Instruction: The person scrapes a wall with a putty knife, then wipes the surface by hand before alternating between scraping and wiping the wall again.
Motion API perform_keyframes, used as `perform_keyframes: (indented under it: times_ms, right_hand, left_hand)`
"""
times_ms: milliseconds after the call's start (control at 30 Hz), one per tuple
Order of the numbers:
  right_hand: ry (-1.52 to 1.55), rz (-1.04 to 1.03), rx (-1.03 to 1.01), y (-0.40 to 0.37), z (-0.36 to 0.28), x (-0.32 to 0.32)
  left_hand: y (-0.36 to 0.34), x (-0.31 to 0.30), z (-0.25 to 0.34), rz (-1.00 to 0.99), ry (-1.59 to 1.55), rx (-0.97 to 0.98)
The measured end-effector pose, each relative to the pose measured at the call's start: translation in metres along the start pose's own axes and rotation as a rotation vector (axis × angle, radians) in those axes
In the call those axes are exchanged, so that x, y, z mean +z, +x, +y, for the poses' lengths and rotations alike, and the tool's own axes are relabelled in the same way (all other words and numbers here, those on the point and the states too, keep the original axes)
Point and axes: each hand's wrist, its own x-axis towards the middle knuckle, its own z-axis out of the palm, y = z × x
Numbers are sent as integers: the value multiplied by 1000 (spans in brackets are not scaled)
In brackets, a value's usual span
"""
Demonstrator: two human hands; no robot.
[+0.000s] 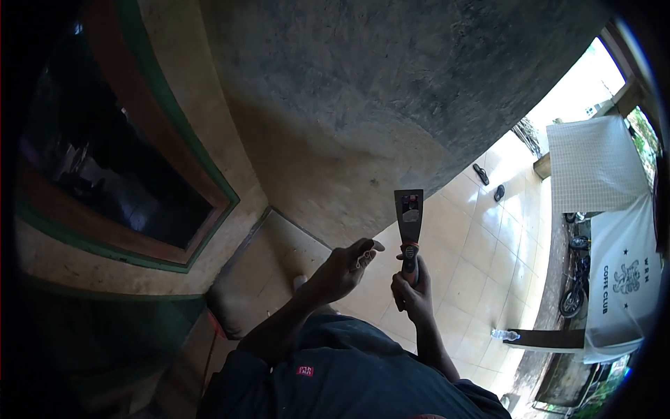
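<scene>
Upright in my right hand (413, 288) is a scraper (410, 220) with a wide metal blade and a dark handle with orange parts; my fingers wrap round the handle. Just left of it, my left hand (352, 267) is closed with the fingertips together, and a thin, pale, looped strand (364, 259) hangs at its fingers. The two hands are apart. Beyond them rises a grey and brown plastered wall (349, 133).
A window with a green and brown frame (209, 222) is at the left. On the tiled floor (457, 258) lie two sandals (481, 174). A plastic bottle (505, 335), a motorbike (574, 293) and a white banner (624, 279) are at the right.
</scene>
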Motion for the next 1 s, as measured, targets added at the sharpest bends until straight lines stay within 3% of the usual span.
perform_keyframes:
  times_ms: [33, 100, 167, 267, 300, 367, 433, 467, 500, 567, 600, 633, 700, 800, 1000]
  right_hand:
    - [7, 2, -39, 4, 1, -1]
    - [261, -136, -31, 13, 3, -17]
    - [266, -161, -26, 22, 2, -15]
    - [207, -149, -25, 34, -13, -3]
    - [140, -112, -21, 36, -16, -2]
    - [152, -110, -3, 44, -9, -14]
    - [214, -44, 63, 57, -7, -23]
    - [251, -210, 83, 64, -12, -31]
    - [246, -212, 84, 69, -16, -27]
    - [175, -104, 73, 74, -21, -15]
    - [215, 9, 217, 74, -19, -14]
    - [208, 15, 231, 73, -20, -15]
    - [344, -179, 183, 73, -30, -11]
    - [403, -211, 193, 78, -35, -18]
    - [287, -195, 211, 77, -41, -28]
  left_hand:
    - [4, 7, -6, 220, 26, 260]
    - [8, 7, 1, 215, 51, 169]
    - [17, 6, 8, 209, 70, 87]
    - [37, 10, 3, 344, 310, 478]
    - [46, 10, 5, 348, 306, 472]
    - [70, 9, 10, 374, 367, 971]
    - [93, 16, 8, 406, 269, 1005]
    - [106, 15, 9, 387, 273, 1095]
    - [117, 12, 9, 366, 279, 1188]
    - [135, 5, 2, 349, 310, 1230]
    - [144, 2, 0, 324, 303, 1275]
    - [150, 1, -2, 302, 292, 1315]
    - [159, 1, -8, 297, 316, 1289]
    - [175, 8, -18, 416, 228, 1278]
    - [186, 11, -21, 309, 232, 1333]
